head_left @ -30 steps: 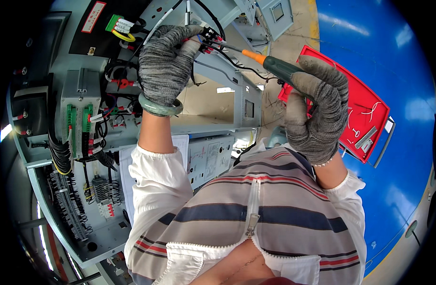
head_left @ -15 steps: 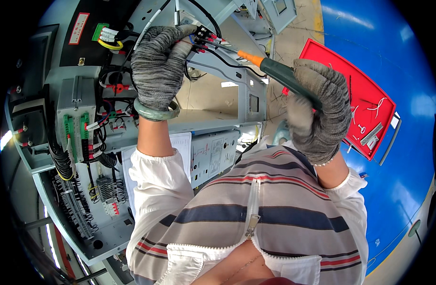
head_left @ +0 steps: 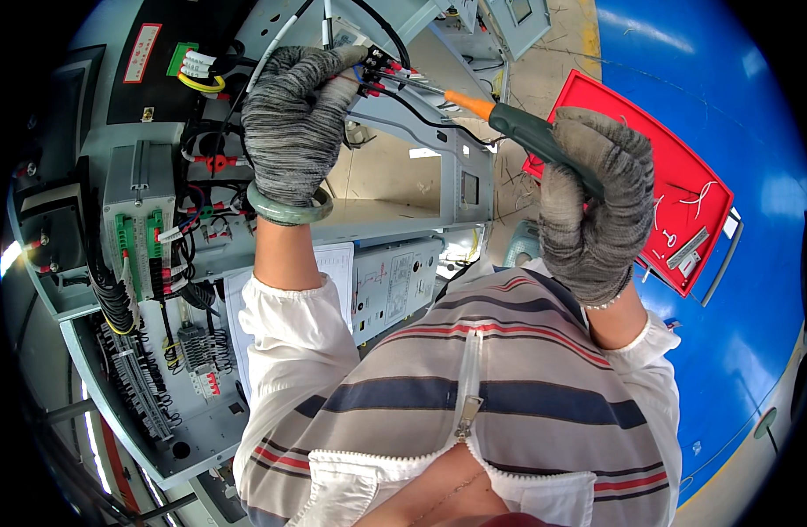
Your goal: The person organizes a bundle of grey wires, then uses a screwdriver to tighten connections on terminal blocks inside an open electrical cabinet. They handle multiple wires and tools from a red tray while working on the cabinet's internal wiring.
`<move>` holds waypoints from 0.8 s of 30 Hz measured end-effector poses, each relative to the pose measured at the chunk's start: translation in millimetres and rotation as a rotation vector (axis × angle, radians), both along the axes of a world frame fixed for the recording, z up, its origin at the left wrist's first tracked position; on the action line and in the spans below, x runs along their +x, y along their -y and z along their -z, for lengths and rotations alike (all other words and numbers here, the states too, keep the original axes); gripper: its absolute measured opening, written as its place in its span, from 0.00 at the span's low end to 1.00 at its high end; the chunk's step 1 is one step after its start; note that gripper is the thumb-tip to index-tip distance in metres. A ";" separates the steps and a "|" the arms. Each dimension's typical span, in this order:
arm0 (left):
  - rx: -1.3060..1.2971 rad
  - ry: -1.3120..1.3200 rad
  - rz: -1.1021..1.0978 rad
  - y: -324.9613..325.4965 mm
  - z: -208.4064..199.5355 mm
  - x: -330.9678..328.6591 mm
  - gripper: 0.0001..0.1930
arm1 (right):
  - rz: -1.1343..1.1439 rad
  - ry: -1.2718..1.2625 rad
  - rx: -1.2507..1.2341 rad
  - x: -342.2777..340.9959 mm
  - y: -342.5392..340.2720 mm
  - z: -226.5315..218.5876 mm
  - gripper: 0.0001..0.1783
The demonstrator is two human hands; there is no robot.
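In my right hand (head_left: 597, 198) is a screwdriver with a dark green handle (head_left: 531, 139) and an orange collar; my gloved fingers wrap the handle. Its shaft points left, and the tip reaches a small black terminal block (head_left: 377, 68). My left hand (head_left: 293, 127), also in a grey knit glove, pinches the block's near end between thumb and forefinger. Thin blue and brown wires show at those fingertips, partly hidden by the glove. Wires with red ferrules (head_left: 394, 68) enter the block, and a black wire (head_left: 430, 116) runs off to the right.
Open grey cabinet frames (head_left: 465, 189) surround my left arm, with bundled wiring and green connectors (head_left: 155, 237). A paper sheet (head_left: 333, 263) lies beside a grey panel with a printed diagram (head_left: 394, 285). At right, a red tray (head_left: 684, 189) with scraps sits over a blue floor (head_left: 737, 351).
My right hand and the screwdriver handle have shifted slightly to the right, and the fingers have rolled around the handle. The tip stays at the terminal block; my left hand has barely moved.
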State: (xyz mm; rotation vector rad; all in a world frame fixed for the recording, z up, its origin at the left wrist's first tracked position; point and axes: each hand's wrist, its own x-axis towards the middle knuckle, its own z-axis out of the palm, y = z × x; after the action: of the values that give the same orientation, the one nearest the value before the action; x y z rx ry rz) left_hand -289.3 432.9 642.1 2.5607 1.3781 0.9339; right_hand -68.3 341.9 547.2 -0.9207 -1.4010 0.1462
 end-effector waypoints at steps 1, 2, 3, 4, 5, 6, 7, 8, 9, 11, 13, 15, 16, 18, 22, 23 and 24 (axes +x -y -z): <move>0.006 -0.005 0.011 0.0 0.5 -1.0 0.12 | -0.011 0.039 -0.010 2.2 1.2 -1.1 0.18; 0.016 -0.024 -0.011 0.2 0.9 -0.7 0.12 | 0.009 0.074 -0.006 3.7 1.5 -1.2 0.18; 0.026 -0.044 -0.033 0.8 1.4 0.0 0.13 | 0.028 0.109 -0.003 4.9 1.6 -1.2 0.18; 0.035 -0.063 -0.056 1.4 2.0 0.6 0.13 | 0.044 0.109 0.017 4.4 0.2 0.2 0.18; 0.047 -0.067 -0.061 1.6 2.8 1.3 0.13 | 0.062 0.110 0.038 4.1 -1.0 1.3 0.17; 0.059 -0.071 -0.066 1.8 3.9 1.8 0.13 | 0.076 0.076 0.076 1.9 -5.5 6.0 0.16; 0.070 -0.075 -0.072 1.9 4.7 2.3 0.13 | 0.072 0.045 0.051 1.6 -5.5 6.5 0.16; 0.061 -0.068 -0.070 2.5 4.9 2.8 0.13 | 0.065 0.015 0.025 1.2 -5.6 6.9 0.16; 0.052 -0.061 -0.069 3.0 4.7 3.3 0.13 | 0.041 -0.012 -0.064 2.3 -0.9 4.4 0.17; 0.082 -0.070 -0.058 2.5 5.2 2.2 0.13 | -0.012 -0.105 -0.193 1.9 1.6 8.7 0.22; 0.161 -0.102 -0.040 -1.2 8.5 -2.5 0.12 | -0.039 -0.175 -0.247 2.0 2.9 7.5 0.22; 0.187 -0.115 -0.020 -5.6 12.7 -5.0 0.12 | -0.034 -0.272 -0.202 -1.1 1.9 5.6 0.21; 0.200 -0.122 -0.010 -7.1 13.8 -5.3 0.12 | -0.019 -0.334 -0.129 -6.4 -0.2 2.0 0.21; 0.207 -0.114 -0.019 -3.0 12.1 -2.8 0.12 | -0.007 -0.305 -0.057 -7.7 -2.4 2.0 0.21; 0.240 -0.081 -0.024 -1.6 16.0 -3.5 0.12 | 0.011 0.016 -0.117 2.9 0.0 8.7 0.24; 0.240 -0.089 -0.019 -2.0 15.5 -3.7 0.12 | 0.002 0.025 -0.132 3.3 0.0 8.7 0.24; 0.240 -0.097 -0.015 -2.3 15.0 -4.0 0.12 | -0.008 0.035 -0.147 3.7 0.5 8.5 0.24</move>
State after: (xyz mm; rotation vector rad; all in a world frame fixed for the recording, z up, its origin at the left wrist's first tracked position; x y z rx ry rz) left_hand -293.3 435.2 627.1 2.8080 1.3879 1.0497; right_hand -64.5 341.4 538.7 -1.0434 -1.4408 0.2430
